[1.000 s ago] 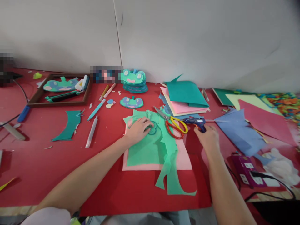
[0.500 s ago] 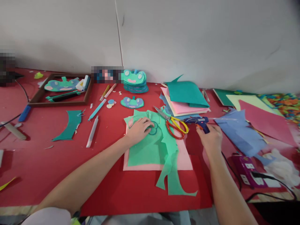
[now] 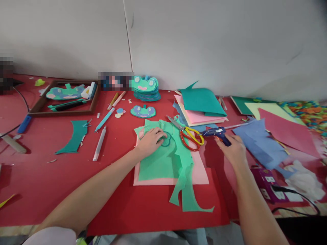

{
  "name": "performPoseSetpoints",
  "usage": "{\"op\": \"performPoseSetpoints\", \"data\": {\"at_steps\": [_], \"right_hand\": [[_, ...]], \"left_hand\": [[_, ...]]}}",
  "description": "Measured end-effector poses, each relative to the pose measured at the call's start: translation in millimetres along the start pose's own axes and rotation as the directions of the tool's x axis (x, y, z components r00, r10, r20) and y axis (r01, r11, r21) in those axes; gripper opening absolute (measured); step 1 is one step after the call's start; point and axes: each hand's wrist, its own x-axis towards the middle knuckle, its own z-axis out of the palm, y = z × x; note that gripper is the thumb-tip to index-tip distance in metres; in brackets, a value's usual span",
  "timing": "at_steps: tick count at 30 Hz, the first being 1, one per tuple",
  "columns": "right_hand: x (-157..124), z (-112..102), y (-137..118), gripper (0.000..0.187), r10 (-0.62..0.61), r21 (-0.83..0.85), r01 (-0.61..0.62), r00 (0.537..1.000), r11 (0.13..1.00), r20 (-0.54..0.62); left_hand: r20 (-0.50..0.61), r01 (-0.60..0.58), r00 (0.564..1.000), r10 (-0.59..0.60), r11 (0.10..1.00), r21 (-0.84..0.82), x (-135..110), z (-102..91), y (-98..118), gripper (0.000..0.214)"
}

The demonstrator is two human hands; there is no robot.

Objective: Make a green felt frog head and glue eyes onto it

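My left hand (image 3: 151, 141) lies over light green felt (image 3: 159, 166), its fingers curled together on a green felt cutout with a teal edge (image 3: 166, 139). The palm hides most of that cutout. My right hand (image 3: 235, 149) grips a dark blue glue gun (image 3: 217, 132) by its handle, with a clear glue stick out of the back. Scissors (image 3: 190, 137) with one yellow and one red handle rest on the felt, their grips beside the gun's nozzle. Pink felt (image 3: 200, 173) lies beneath the green.
Finished felt frog faces (image 3: 143, 111) lie ahead, several stacked behind. A brown tray (image 3: 63, 113) and pens (image 3: 99, 143) are at left. Folded felt sheets (image 3: 203, 102), blue felt (image 3: 263, 139) and a purple power strip (image 3: 267, 183) with a cable occupy the right.
My right hand has moved slightly right, and the glue gun has tilted a little in it. My left hand stays on the cutout. The whole view has shifted slightly.
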Motion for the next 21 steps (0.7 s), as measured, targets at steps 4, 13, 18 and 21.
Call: {"op": "performPoseSetpoints", "data": {"at_steps": [4,13,18,21], "right_hand": [[-0.2,-0.4,9.3,0.041,0.045,-0.029,-0.048,0.994,0.998,-0.104],[-3.3,12.1,12.3,0.045,-0.016,-0.106,0.029,0.992,0.994,0.126],[-0.6,-5.5,-9.3,0.061,0.041,-0.244,0.008,0.98,0.97,0.196],[5.8,-25.6,-37.8,0.057,0.009,-0.153,-0.005,1.0,0.988,0.03]], "left_hand": [[-0.003,0.01,1.0,-0.01,1.0,-0.002,-0.7,-0.6,0.6,0.018],[0.004,-0.001,1.0,0.001,1.0,-0.001,-0.7,-0.5,0.3,0.017],[0.002,0.005,1.0,-0.005,1.0,0.0,-0.9,0.1,-0.5,0.017],[0.002,0.005,1.0,-0.005,1.0,-0.001,-0.9,0.5,-0.8,0.016]]}}
